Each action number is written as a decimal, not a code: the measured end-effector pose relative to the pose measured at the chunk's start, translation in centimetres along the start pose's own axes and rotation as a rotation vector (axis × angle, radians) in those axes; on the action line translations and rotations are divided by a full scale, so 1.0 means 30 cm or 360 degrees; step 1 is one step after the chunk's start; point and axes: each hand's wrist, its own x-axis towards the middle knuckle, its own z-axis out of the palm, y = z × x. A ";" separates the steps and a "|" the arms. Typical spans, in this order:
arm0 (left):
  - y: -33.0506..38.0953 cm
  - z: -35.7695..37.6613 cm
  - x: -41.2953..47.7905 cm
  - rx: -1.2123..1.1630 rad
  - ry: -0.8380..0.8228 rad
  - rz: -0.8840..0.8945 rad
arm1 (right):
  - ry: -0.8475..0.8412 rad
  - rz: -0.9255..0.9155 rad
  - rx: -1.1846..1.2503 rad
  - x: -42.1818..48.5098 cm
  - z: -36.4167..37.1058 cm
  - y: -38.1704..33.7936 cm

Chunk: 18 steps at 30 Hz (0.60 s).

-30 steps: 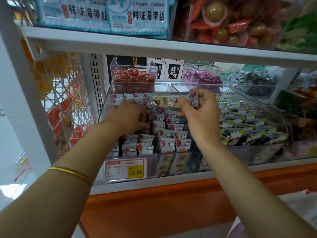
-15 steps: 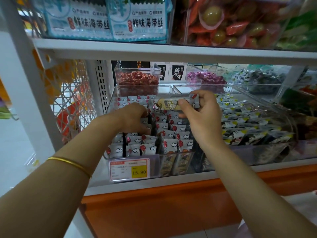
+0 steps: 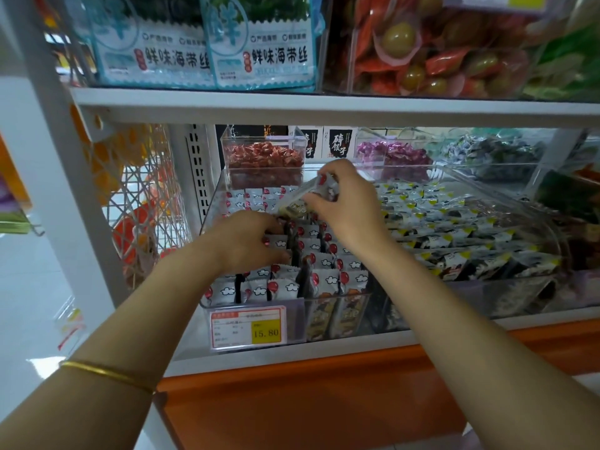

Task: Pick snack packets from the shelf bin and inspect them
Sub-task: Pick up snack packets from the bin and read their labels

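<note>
Clear plastic forms the shelf bin (image 3: 503,203), which sits on the white shelf (image 3: 292,355) and holds rows of small snack packets (image 3: 324,280) printed with red balloons and white clouds, standing upright in its left half. Packets with yellow corners (image 3: 454,235) fill the right half.

Head view: the right hand (image 3: 347,206) is raised above the rows, fingers closed around one snack packet (image 3: 308,196), which is tilted, its lower end pointing down to the left. The left hand (image 3: 246,241) is lower, fingers curled down among the standing packets; whether it grips any one of them cannot be told. A gold bangle (image 3: 107,373) circles the left forearm.

A price tag (image 3: 248,328) reading 15.80 is fixed to the bin's front wall. Behind the bin stands a smaller clear box of red sweets (image 3: 263,157). Blue-and-white bags (image 3: 259,47) occupy the upper shelf.
</note>
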 end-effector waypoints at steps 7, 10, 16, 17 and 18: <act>0.013 -0.008 -0.043 -0.0004 0.0121 0.0092 | -0.0435 -0.0115 -0.0394 0.074 0.109 0.011; 0.000 -0.035 -0.045 0.0540 0.0315 0.0061 | -0.0521 -0.0170 -0.0527 0.083 0.128 0.014; -0.044 0.006 -0.078 0.0727 0.0244 -0.0026 | -0.1006 -0.0179 -0.0895 0.074 0.159 0.049; -0.047 0.012 -0.078 0.0729 0.0259 -0.0028 | -0.0988 -0.0156 -0.0822 0.080 0.152 0.050; -0.048 0.017 -0.077 0.0744 0.0280 -0.0025 | -0.0963 -0.0127 -0.0743 0.088 0.149 0.050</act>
